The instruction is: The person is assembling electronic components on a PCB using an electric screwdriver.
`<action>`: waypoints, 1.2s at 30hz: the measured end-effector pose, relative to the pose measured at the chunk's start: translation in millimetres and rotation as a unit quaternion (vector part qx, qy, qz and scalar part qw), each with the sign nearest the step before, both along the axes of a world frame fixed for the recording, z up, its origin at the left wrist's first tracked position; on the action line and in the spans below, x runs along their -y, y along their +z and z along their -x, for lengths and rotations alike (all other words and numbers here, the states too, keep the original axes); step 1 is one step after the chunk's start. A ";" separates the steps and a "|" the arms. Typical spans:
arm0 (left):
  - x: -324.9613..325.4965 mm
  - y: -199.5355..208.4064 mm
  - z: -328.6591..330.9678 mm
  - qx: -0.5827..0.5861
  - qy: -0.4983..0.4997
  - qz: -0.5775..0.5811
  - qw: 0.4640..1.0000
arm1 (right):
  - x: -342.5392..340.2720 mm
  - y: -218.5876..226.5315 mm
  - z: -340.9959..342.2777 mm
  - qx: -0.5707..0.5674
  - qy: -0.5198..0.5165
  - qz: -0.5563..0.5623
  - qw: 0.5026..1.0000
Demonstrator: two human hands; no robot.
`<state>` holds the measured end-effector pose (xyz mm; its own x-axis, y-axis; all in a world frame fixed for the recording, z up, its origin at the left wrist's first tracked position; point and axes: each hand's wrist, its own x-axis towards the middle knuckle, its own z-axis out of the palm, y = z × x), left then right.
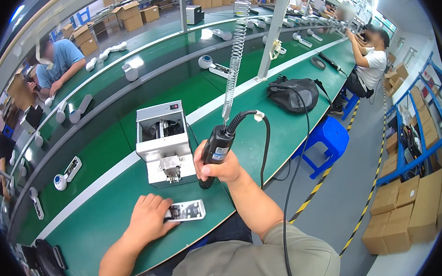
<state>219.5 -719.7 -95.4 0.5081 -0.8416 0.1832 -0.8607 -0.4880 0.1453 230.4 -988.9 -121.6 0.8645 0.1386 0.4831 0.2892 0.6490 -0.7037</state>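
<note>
Olive shirt [248, 260] nearest us, white casing [191, 210] and screwdriver [220, 139] beyond

On the left, our left hand [149, 217] closes thumb and fingers round the casing's left end, near us on the green table [96, 242]; just beyond stands a metal box [153, 148]. Further right, our right hand [227, 169] wraps firmly round the screwdriver, below a coiled spring [234, 64]. Far right lies a black bag [289, 96].

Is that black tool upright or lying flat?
Upright, leaning slightly: the right hand grips the black tool, a coiled spring meets its top, and its lower end points down toward the green bench.
</note>
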 end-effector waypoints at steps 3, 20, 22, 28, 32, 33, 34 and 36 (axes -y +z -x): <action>4.7 2.8 4.5 0.017 0.013 -0.012 1.000 | -3.9 0.6 2.0 0.005 -0.012 0.002 1.000; 108.9 159.4 71.1 -0.282 -0.584 0.383 0.658 | -2.5 7.8 3.0 -0.009 -0.074 0.046 0.996; 109.1 158.4 72.7 -0.295 -0.608 0.380 0.631 | -3.9 4.3 5.6 -0.010 -0.084 0.052 0.995; 99.6 154.4 72.4 -0.209 -0.572 0.498 0.617 | -11.3 6.8 4.2 -0.022 -0.071 0.054 0.996; 93.6 153.7 66.3 -0.199 -0.585 0.488 0.616 | -9.3 8.4 9.7 -0.026 -0.085 0.063 0.994; 94.1 148.5 67.2 -0.197 -0.579 0.500 0.613 | -7.3 7.1 9.9 -0.027 -0.084 0.063 0.994; 90.3 142.9 69.5 -0.193 -0.570 0.511 0.614 | -11.2 5.6 8.4 -0.027 -0.077 0.060 0.995; 86.8 136.4 71.9 -0.188 -0.548 0.533 0.617 | -14.3 4.4 6.6 -0.030 -0.062 0.052 0.996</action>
